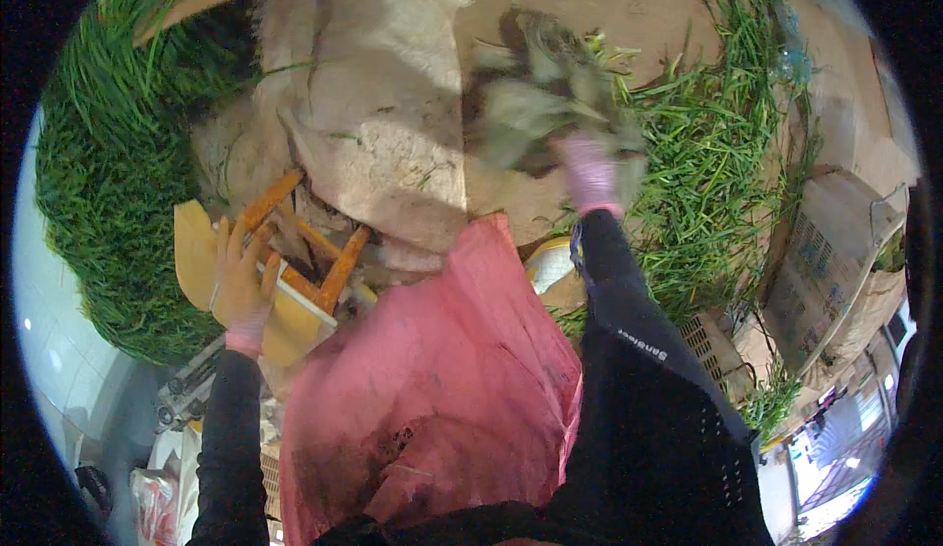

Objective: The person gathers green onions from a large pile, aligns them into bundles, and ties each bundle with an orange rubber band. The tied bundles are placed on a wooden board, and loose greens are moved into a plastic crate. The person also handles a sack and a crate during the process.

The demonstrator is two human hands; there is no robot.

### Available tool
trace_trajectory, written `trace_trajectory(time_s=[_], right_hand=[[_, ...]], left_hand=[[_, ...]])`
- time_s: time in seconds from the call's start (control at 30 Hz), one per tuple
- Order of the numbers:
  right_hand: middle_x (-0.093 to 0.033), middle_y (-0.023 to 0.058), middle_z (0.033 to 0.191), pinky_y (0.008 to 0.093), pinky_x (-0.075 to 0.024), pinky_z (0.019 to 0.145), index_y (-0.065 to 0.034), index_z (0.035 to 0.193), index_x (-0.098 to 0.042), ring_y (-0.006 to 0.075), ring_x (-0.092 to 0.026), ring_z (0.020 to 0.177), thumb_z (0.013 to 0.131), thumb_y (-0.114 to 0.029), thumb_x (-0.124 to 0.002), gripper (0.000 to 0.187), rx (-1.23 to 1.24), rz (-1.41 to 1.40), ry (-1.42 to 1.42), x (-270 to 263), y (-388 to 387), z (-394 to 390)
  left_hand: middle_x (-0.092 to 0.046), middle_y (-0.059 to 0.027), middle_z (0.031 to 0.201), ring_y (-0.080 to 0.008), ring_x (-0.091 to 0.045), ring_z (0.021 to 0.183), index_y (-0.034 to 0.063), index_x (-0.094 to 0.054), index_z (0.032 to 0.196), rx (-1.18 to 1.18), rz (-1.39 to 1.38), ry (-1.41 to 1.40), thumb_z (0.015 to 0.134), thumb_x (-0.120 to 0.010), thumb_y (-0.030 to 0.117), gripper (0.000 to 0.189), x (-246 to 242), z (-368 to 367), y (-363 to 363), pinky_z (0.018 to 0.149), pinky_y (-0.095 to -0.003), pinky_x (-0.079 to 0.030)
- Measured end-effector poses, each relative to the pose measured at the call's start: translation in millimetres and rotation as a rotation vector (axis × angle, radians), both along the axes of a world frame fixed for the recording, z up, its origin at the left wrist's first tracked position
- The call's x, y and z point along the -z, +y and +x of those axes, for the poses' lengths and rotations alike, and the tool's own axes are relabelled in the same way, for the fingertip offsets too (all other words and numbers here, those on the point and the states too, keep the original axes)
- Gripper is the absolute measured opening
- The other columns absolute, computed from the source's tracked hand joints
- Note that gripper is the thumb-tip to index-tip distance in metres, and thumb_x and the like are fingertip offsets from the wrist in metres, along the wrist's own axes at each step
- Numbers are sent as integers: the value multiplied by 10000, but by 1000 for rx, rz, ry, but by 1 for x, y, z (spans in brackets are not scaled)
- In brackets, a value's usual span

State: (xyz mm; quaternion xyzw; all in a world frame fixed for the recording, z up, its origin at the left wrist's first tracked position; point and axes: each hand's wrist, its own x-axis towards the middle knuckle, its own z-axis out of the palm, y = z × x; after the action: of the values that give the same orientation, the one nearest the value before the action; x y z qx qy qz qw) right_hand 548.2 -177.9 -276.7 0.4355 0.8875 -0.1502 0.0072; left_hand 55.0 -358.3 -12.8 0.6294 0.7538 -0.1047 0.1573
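My left hand (pixel 247 277), in a thin pale glove with a pink cuff, grips the seat of a small yellow stool (pixel 195 251). The stool lies tipped over, its orange legs (pixel 345 270) pointing away from me. On the right, my pink-gloved right hand (pixel 589 170) reaches out over the brown floor covering. It holds a crumpled grey-green bundle (pixel 541 97), perhaps cloth or sacking; motion blur hides its exact kind and my fingertips. A pink plastic sheet (pixel 435 354) covers my lap.
Long green leafy stalks (pixel 118 237) are heaped at left; loose green stalks (pixel 707 178) lie scattered at right. A brown sheet (pixel 390 97) covers the floor ahead. Plastic crates (pixel 832 266) stand at right, a metal frame with wheels (pixel 188 388) at lower left. A shoe (pixel 552 266) shows near my right forearm.
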Motion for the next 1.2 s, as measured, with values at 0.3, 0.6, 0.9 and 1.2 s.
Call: trace_trajectory(time_s=[0.3, 0.6, 0.9, 1.2], right_hand=[[-593, 179, 1282, 464, -517, 889, -246, 1439, -507, 385, -611, 1087, 869, -35, -629, 619, 954, 256, -127, -232, 123, 228], [-625, 182, 1254, 441, -531, 861, -209, 1453, -509, 346, -635, 1007, 757, -47, -708, 742, 611, 176, 350, -271, 290, -23], [-539, 96, 1373, 466, -503, 852, -267, 1454, -488, 289, -590, 1106, 957, -216, -504, 500, 325, 39, 221, -63, 369, -221], [-629, 136, 942, 457, -478, 713, -100, 952, -657, 325, -616, 870, 795, -91, -592, 171, 971, -17, -3, 2, 451, 96]], left_hand=[[-592, -147, 1289, -339, -576, 1151, 78, -655, 1220, -284, -651, -133, 852, -733, 270, 423, -89, 86, 128, 994, -441, -447], [-651, -157, 1231, -326, -628, 1114, 35, -617, 1258, 65, -478, -1235, 930, -669, 277, 411, -164, 363, 263, 966, -412, -487], [-667, -143, 1174, -266, -628, 1093, 49, -647, 1183, 328, -829, -788, 940, -581, 246, 320, -59, 335, 358, 926, -407, -487], [-659, -180, 1187, -279, -613, 1124, 42, -641, 1201, 685, -714, -622, 887, -621, 290, 401, -43, 373, 421, 951, -446, -458]])
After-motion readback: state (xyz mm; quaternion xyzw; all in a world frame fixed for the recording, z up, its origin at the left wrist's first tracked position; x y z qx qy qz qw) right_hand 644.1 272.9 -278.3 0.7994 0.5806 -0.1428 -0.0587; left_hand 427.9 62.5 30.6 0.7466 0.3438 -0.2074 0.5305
